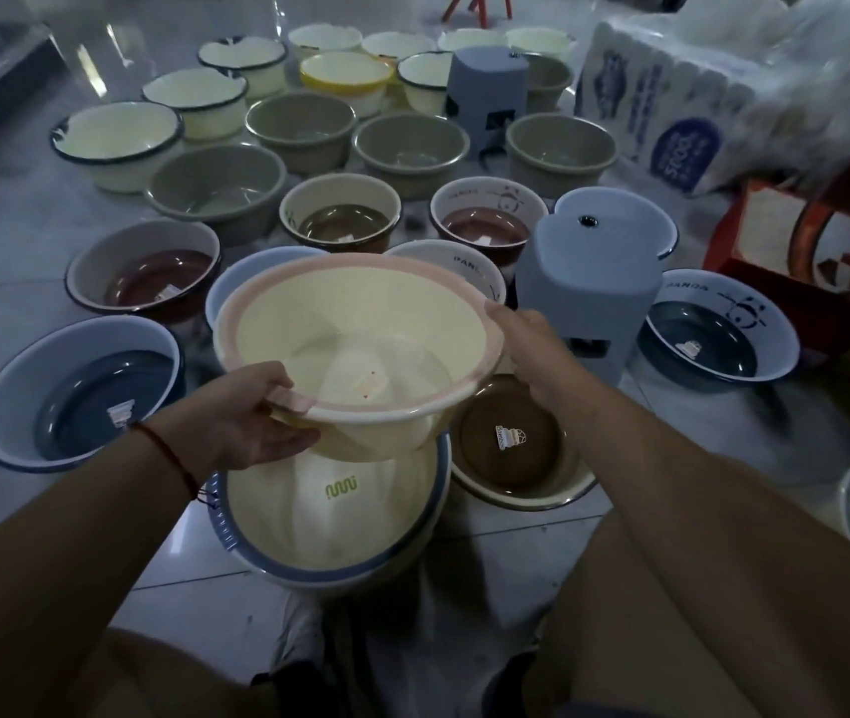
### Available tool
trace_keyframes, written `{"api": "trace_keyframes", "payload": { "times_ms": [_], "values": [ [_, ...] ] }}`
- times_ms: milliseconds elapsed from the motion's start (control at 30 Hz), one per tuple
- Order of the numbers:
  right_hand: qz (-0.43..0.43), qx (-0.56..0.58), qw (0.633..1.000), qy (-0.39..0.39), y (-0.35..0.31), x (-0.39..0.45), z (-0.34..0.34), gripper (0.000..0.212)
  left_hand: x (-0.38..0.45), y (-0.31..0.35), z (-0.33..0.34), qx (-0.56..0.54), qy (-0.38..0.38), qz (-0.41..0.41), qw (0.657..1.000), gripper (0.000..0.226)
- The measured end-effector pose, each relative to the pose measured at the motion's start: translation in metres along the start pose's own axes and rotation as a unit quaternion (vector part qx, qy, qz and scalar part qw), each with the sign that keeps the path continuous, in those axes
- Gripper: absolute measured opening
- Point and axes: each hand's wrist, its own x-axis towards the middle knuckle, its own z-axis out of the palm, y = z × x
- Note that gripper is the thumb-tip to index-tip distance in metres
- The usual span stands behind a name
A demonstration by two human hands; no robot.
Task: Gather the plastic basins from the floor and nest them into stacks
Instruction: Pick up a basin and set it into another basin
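Head view: both hands, left (252, 412) & right (521, 336), grip pink-rimmed basin (360, 323) centre frame; tilt risks jamming crooked in blue-rimmed basin (329, 515) below.

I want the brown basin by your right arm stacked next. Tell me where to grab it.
Take the brown basin by its flared pale rim, probably at the near-right edge, coming from above with the right hand. It sits upright and open on the floor, and that side looks clear. The cream basin overhangs its left edge.

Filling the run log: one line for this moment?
left hand, right hand: grip pink-rimmed basin | above blue-rimmed basin | not nested
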Motion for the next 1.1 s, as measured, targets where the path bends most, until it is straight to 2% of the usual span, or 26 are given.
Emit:
{"api": "trace_keyframes", "payload": {
  "times_ms": [67,133,200,267,400,533,733,800,933,1033,1100],
  "values": [
    [0.058,0.072,0.995,-0.022,0.005,0.009,-0.003,0.055,0.000,0.000,-0.002,0.010,-0.008,-0.005,1.000,0.019],
    [0.080,0.112,0.990,-0.034,0.012,0.020,-0.002,0.057,0.001,-0.001,-0.006,0.025,-0.017,-0.011,0.999,0.029],
    [0.086,0.123,0.988,-0.028,0.019,0.031,0.000,0.056,0.002,-0.003,-0.010,0.037,-0.013,-0.017,0.999,0.039],
    [0.104,0.113,0.988,-0.010,0.016,0.022,0.002,0.049,0.002,-0.004,-0.014,0.036,-0.006,-0.020,0.999,0.031],
    [0.135,0.066,0.989,0.007,0.022,0.017,0.009,0.022,0.005,-0.005,-0.027,0.023,0.020,-0.015,0.999,0.037],
    [0.138,0.024,0.990,-0.017,0.031,0.015,0.023,0.021,0.007,-0.009,-0.036,0.019,0.065,0.004,0.998,0.024],
    [0.113,-0.030,0.991,-0.066,0.045,-0.006,0.045,0.023,0.024,-0.025,-0.055,0.048,0.132,0.040,0.989,0.020],
    [0.107,-0.074,0.989,-0.072,0.054,-0.010,0.052,0.025,0.029,-0.031,-0.063,0.072,0.145,0.039,0.986,0.009],
    [0.108,-0.155,0.978,-0.083,0.075,-0.014,0.064,0.028,0.039,-0.048,-0.077,0.153,0.167,0.029,0.974,0.011],
    [0.117,-0.210,0.965,-0.102,0.093,-0.020,0.070,0.018,0.049,-0.066,-0.085,0.241,0.161,0.032,0.957,0.010],
    [0.105,-0.255,0.956,-0.103,0.104,-0.022,0.072,0.019,0.059,-0.082,-0.091,0.291,0.166,0.042,0.941,0.010]
  ]
}}
